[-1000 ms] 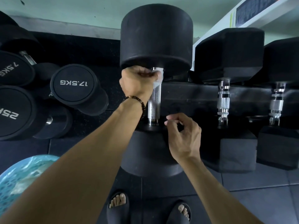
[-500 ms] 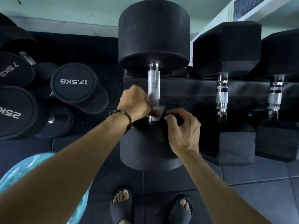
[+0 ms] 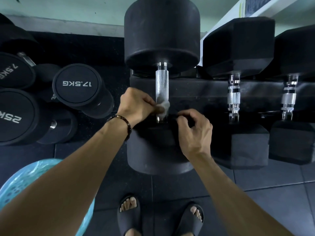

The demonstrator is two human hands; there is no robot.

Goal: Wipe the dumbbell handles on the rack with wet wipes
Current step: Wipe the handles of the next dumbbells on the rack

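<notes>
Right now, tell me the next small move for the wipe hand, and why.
Probably slide the left hand back up the handle. It pinches the wet wipe near the handle's lower end, with the knurled length above it bare. The right hand holds nothing.

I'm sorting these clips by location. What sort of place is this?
Most likely a gym's free-weights area. A large round dumbbell and hex dumbbells lie on a dark rack, more marked 17.5KG lie on the floor, and rubber floor tiles lie underfoot.
</notes>
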